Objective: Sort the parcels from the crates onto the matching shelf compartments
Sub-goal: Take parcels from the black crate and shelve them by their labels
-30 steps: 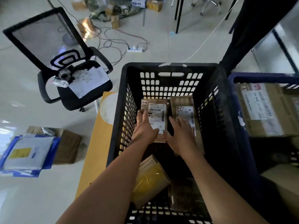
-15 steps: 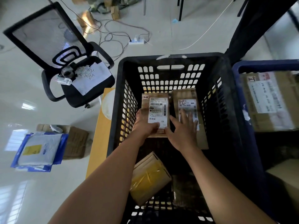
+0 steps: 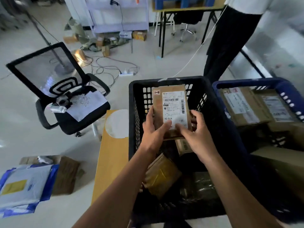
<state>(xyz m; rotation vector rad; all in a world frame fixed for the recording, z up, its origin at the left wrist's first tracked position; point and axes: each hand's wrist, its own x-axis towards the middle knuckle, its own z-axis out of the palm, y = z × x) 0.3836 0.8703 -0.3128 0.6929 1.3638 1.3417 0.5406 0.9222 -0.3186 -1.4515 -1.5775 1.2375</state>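
Head view. Both hands are holding one brown parcel [image 3: 171, 111] up above the black crate [image 3: 132, 116], at centre frame. The left hand [image 3: 153, 130] is gripping its lower left edge, thumb lying on the face. The right hand [image 3: 197, 134] is pinching the lower right corner, thumb on the white shipping label.

Change: half a second ago the parcel was lying flat deep in the crate beside a second one, with a hand resting on each. Now it is lifted clear and tilted toward the camera. A brown edge is showing behind it by the right fingers; I cannot tell whether that is the second parcel being carried along.

The handwritten tag "1-2" [image 3: 156, 92] at its top left corner is facing up and readable, so the person is probably checking the compartment code before carrying it off.

A small barcoded parcel [image 3: 184, 145], a yellow-taped parcel [image 3: 161, 176] and a dark wrapped one [image 3: 197, 190] are lying below in the crate, toward 6 o'clock. The blue crate [image 3: 246, 82] at 3 o'clock is holding more boxes, so plenty of sorting is remaining.

A pale shelf unit [image 3: 115, 15] is standing at 11 o'clock; whether it is the target I cannot tell. An office chair [image 3: 65, 99] is sitting at 9 o'clock.
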